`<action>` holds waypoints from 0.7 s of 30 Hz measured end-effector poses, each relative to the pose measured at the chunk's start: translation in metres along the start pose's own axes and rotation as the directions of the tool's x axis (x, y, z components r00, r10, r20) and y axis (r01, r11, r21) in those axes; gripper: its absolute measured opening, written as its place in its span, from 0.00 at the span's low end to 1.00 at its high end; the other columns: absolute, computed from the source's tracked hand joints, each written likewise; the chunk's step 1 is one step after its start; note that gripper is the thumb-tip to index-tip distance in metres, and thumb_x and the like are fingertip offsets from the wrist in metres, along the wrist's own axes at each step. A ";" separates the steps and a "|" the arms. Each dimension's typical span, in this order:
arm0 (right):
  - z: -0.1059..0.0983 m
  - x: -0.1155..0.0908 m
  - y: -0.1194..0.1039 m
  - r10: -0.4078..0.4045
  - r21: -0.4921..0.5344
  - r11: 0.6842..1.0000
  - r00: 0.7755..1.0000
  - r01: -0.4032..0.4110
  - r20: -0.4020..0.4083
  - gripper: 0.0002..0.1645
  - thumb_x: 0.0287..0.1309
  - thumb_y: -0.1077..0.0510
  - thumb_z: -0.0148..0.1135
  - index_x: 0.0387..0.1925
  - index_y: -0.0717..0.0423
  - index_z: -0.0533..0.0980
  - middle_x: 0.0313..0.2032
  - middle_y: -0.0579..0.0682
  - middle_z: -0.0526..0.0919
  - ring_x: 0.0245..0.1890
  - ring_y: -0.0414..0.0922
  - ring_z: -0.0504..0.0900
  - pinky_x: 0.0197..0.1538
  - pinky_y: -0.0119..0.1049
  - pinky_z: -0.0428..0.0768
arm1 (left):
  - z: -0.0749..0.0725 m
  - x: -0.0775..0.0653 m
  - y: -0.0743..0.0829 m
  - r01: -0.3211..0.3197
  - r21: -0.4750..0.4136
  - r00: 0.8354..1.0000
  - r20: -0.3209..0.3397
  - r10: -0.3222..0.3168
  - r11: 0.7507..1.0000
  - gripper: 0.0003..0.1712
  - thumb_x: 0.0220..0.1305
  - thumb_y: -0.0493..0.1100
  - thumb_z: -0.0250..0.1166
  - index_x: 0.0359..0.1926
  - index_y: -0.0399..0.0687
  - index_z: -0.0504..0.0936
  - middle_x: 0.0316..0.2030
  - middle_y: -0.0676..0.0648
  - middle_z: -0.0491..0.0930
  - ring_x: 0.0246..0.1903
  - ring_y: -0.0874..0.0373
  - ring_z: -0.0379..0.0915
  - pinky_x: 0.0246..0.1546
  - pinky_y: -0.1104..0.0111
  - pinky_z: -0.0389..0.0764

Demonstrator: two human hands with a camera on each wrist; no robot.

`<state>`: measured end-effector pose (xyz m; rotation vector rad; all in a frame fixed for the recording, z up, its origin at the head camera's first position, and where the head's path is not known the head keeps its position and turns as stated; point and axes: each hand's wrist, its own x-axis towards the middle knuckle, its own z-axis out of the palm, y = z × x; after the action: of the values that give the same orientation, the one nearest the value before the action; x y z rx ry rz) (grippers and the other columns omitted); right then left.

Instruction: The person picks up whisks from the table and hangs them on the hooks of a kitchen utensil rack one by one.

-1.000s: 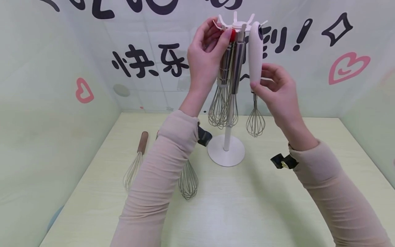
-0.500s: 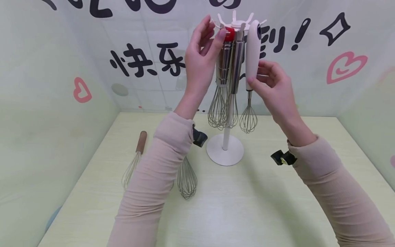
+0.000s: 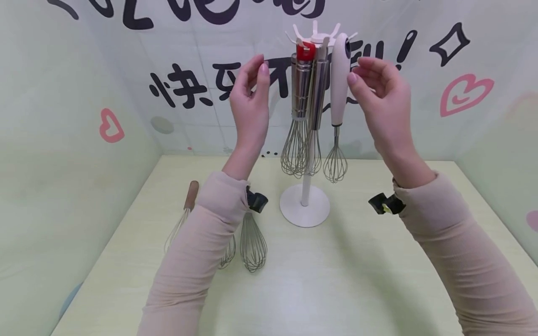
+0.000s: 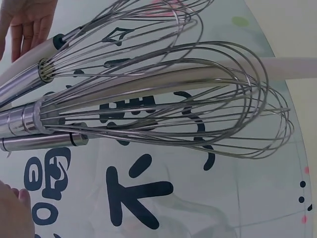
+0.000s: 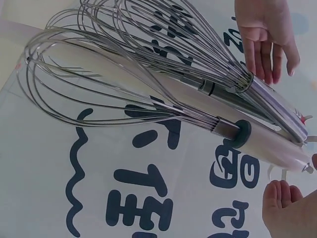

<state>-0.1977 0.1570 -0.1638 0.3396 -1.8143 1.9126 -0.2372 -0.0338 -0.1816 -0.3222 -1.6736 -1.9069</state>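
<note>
A white stand (image 3: 305,191) with a ring of hooks on top bears several hanging whisks. A white-handled whisk (image 3: 338,84) hangs at its right; a steel-handled whisk with a red top (image 3: 301,86) hangs at the left, beside another steel-handled whisk (image 3: 320,91). My left hand (image 3: 251,105) is raised left of the stand, fingers loosely bent, with a gap between it and the whisks. My right hand (image 3: 386,102) is at the right, its thumb tip close beside the white handle, nothing held. In the right wrist view the right hand (image 5: 290,208) lies below the handle ends.
On the table (image 3: 336,289), a wooden-handled whisk (image 3: 191,196) lies at the left. Closer to the stand lies another whisk (image 3: 253,247), with one more whisk (image 3: 228,254) mostly hidden under the left sleeve. A printed backdrop (image 3: 201,130) stands behind.
My left hand has let go of the red-topped whisk and moved left and down. My right hand has released the white handle and risen; that whisk now hangs on the stand.
</note>
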 end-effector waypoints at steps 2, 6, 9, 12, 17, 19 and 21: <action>0.002 0.002 -0.004 -0.023 0.010 1.000 1.000 0.023 -0.021 0.20 0.57 0.63 0.63 0.52 0.61 0.74 0.43 0.47 0.78 0.46 0.42 0.77 0.54 0.25 0.78 | -0.005 -0.003 -0.005 -0.029 0.011 1.000 -0.009 0.029 1.000 0.20 0.68 0.41 0.55 0.58 0.38 0.75 0.54 0.40 0.77 0.51 0.57 0.74 0.54 0.75 0.78; 0.006 0.006 -0.010 -0.061 0.019 0.998 0.997 0.062 -0.051 0.20 0.57 0.65 0.63 0.52 0.63 0.74 0.43 0.47 0.78 0.46 0.42 0.76 0.56 0.27 0.77 | -0.015 -0.010 -0.015 -0.050 0.035 0.999 -0.011 0.051 0.998 0.19 0.69 0.40 0.54 0.56 0.34 0.75 0.51 0.38 0.78 0.49 0.58 0.74 0.53 0.73 0.79; 0.009 0.009 -0.015 -0.071 0.020 0.997 0.995 0.073 -0.066 0.20 0.57 0.65 0.63 0.52 0.63 0.74 0.42 0.47 0.77 0.45 0.41 0.76 0.55 0.26 0.77 | -0.024 -0.016 -0.023 -0.030 0.078 0.999 -0.009 0.030 0.997 0.18 0.69 0.40 0.53 0.54 0.33 0.76 0.50 0.38 0.78 0.48 0.60 0.74 0.52 0.73 0.80; 0.013 0.011 -0.019 -0.073 0.036 0.997 0.994 0.076 -0.077 0.21 0.56 0.66 0.63 0.52 0.63 0.74 0.42 0.48 0.77 0.46 0.41 0.76 0.56 0.27 0.77 | -0.033 -0.022 -0.032 -0.003 0.126 1.000 -0.006 0.004 0.992 0.18 0.69 0.41 0.53 0.53 0.34 0.76 0.49 0.39 0.79 0.47 0.61 0.74 0.52 0.72 0.80; 0.019 0.014 -0.023 -0.097 0.011 0.995 0.992 0.099 -0.077 0.23 0.55 0.66 0.63 0.54 0.65 0.72 0.44 0.47 0.75 0.49 0.41 0.74 0.60 0.28 0.75 | -0.046 -0.030 -0.049 0.070 0.178 0.997 0.004 -0.072 0.982 0.17 0.70 0.42 0.53 0.53 0.35 0.76 0.49 0.39 0.79 0.47 0.60 0.74 0.53 0.70 0.79; 0.023 0.015 -0.024 -0.112 -0.018 0.994 0.991 0.111 -0.071 0.25 0.55 0.66 0.63 0.55 0.65 0.72 0.45 0.47 0.74 0.50 0.40 0.72 0.60 0.27 0.75 | -0.051 -0.032 -0.055 0.096 0.193 0.995 0.002 -0.098 0.976 0.17 0.70 0.42 0.53 0.53 0.35 0.76 0.49 0.39 0.79 0.48 0.59 0.74 0.54 0.70 0.79; 0.026 0.016 -0.025 -0.124 -0.061 0.991 0.990 0.121 -0.065 0.26 0.55 0.66 0.64 0.57 0.65 0.71 0.47 0.47 0.74 0.50 0.39 0.72 0.59 0.27 0.74 | -0.056 -0.034 -0.060 0.110 0.208 0.994 -0.001 -0.113 0.972 0.17 0.70 0.42 0.53 0.53 0.35 0.76 0.49 0.39 0.79 0.48 0.58 0.74 0.55 0.68 0.79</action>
<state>-0.2029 0.1344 -0.1316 0.3534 -1.7580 1.7643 -0.2329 -0.0757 -0.2597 -0.1586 -1.9155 -1.7893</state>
